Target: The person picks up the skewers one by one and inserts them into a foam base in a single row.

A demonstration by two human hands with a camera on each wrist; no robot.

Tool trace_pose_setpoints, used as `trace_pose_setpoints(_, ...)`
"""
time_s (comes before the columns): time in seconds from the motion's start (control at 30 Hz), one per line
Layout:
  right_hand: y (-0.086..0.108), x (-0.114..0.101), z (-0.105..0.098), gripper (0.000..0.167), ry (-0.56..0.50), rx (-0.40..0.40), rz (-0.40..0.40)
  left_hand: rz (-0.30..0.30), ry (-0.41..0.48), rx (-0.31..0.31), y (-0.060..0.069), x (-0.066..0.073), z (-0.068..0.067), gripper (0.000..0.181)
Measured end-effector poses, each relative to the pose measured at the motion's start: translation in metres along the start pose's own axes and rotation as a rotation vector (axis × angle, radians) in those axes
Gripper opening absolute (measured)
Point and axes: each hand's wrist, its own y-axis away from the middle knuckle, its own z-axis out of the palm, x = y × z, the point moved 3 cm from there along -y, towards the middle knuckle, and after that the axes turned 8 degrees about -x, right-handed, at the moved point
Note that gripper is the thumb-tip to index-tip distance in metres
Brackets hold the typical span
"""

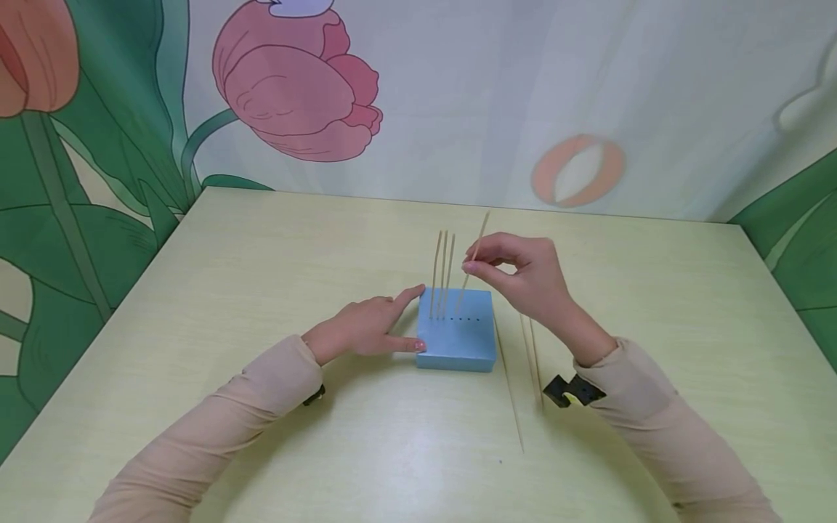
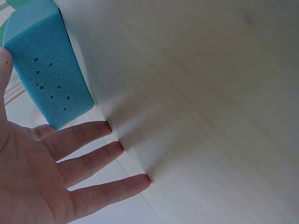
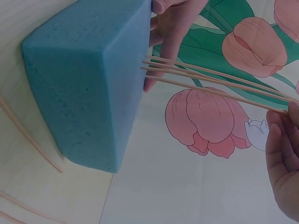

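A blue foam block (image 1: 458, 345) lies flat on the table, three thin wooden sticks (image 1: 443, 272) upright in its top beside a row of several small holes. My right hand (image 1: 532, 280) pinches a fourth stick (image 1: 483, 224) between thumb and fingers, tilted, its lower end at the block's top just right of those three. In the right wrist view this stick (image 3: 215, 92) meets the block (image 3: 126, 88). Thumb and index finger of my left hand (image 1: 366, 327) touch the block's left edge; its other fingers (image 2: 88, 163) are spread straight, tips on the table.
Several loose sticks (image 1: 508, 385) lie on the table to the right of the block, partly under my right forearm. Behind the table's far edge hangs a cloth (image 1: 458, 109) printed with flowers. The left wrist view shows several holes in the block's side (image 2: 51, 79).
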Motion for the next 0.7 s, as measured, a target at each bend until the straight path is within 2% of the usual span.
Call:
trace_pose_setpoints(0.47, -0.0011, 0.0021, 0.0027, 0.012, 0.022, 0.002, -0.022, 0.001, -0.015, 0.003, -0.0016, -0.0007, 0.0004, 0.091)
trace_pose_setpoints(0.7, 0.0013, 0.0073, 0.0085, 0.011, 0.003, -0.02, -0.004, -0.004, -0.014, -0.002, -0.0022, -0.001, 0.0006, 0.091)
